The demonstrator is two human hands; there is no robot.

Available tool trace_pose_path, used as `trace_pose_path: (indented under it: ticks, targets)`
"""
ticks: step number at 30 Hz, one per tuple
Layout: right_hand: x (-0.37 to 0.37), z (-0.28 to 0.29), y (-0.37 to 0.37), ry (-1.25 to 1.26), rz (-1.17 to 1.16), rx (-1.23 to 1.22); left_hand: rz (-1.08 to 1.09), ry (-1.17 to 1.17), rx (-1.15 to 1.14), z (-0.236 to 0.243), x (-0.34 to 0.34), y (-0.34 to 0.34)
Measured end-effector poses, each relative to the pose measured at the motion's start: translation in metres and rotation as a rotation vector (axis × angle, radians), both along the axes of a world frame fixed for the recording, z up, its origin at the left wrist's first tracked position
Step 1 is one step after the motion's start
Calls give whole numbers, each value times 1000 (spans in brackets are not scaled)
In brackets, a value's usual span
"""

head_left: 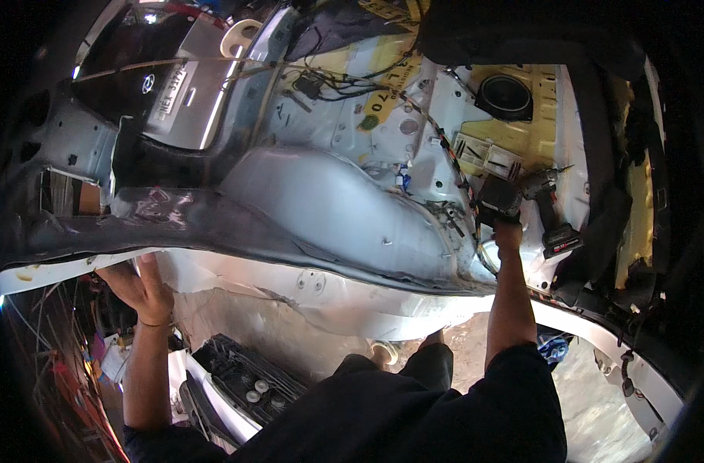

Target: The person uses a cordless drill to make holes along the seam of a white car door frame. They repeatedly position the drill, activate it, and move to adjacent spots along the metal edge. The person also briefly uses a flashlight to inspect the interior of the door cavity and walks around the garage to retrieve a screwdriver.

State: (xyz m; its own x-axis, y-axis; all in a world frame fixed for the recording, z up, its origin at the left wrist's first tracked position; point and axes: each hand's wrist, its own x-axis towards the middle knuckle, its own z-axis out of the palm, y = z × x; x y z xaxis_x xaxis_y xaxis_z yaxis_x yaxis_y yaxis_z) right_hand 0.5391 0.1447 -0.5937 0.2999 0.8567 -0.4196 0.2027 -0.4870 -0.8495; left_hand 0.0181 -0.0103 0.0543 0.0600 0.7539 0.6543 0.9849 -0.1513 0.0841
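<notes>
My left hand (145,292) is raised against the lower edge of the white car body panel (213,270). Its thumb points up and its fingers stretch out to the left, their tips partly hidden at the panel. My right hand (508,235) reaches over the panel into the stripped car body and is closed around a black boxy tool (498,199), whose exact kind I cannot make out. Just right of it is a cordless drill (548,207) with a bit in its chuck and a black battery at its base. The pale, rounded wheel arch (329,204) lies between my hands.
Beyond the tool are an open case of bits (487,157) and a round speaker (504,96). Loose wiring (352,89) crosses the bare metal floor. A grey tailgate (186,100) stands at the far left. Below me lies a black-and-white car part (248,378).
</notes>
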Motion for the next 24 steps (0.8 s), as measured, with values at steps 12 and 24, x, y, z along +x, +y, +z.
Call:
trace_pose_path:
  ticks: [12, 24]
  targets:
    - [21, 72, -21, 435, -75, -270, 54, 107, -16, 2, 2, -2]
    - [-5, 196, -77, 685, 27, -91, 13, 219, 24, 4, 12, 14]
